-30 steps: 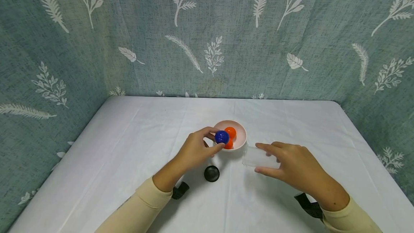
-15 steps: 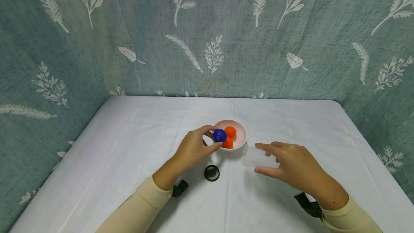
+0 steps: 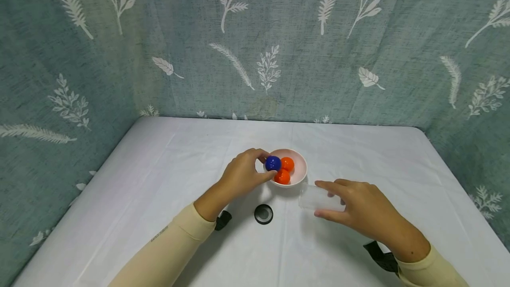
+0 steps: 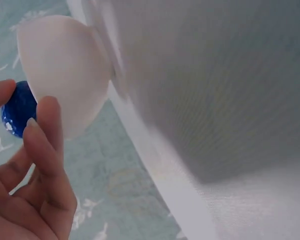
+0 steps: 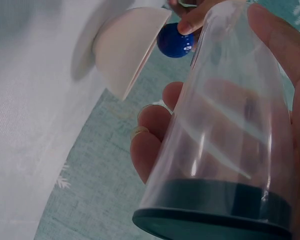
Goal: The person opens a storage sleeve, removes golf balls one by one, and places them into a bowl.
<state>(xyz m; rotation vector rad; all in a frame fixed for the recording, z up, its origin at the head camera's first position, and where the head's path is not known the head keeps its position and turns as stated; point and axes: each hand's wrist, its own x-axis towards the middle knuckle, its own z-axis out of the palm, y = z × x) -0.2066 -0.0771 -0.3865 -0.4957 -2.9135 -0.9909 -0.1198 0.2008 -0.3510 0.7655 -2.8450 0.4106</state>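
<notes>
My left hand [image 3: 243, 172] pinches a glossy blue ball [image 3: 272, 163] between thumb and fingers. In the right wrist view the blue ball [image 5: 175, 41] sits right at the rim of the small pale pink bowl [image 5: 126, 47]; whether it touches is hard to tell. Inside the bowl [image 3: 301, 169] lie two orange balls [image 3: 287, 164]. My right hand [image 3: 360, 205] grips a clear plastic tube-like container [image 3: 312, 197], lying sideways with its far end toward the bowl. Its other end has a dark green base or cap [image 5: 215, 205], which the hand hides from the head view.
A round black lid [image 3: 264, 214] lies on the white-covered table [image 3: 191, 154], in front of the bowl and between my forearms. Green leaf-patterned cloth [image 3: 247, 87] hangs behind the table and along its sides.
My left hand has shifted the blue ball slightly left and back over the bowl, uncovering more of the nearer orange ball. My right hand and the container stay almost still.
</notes>
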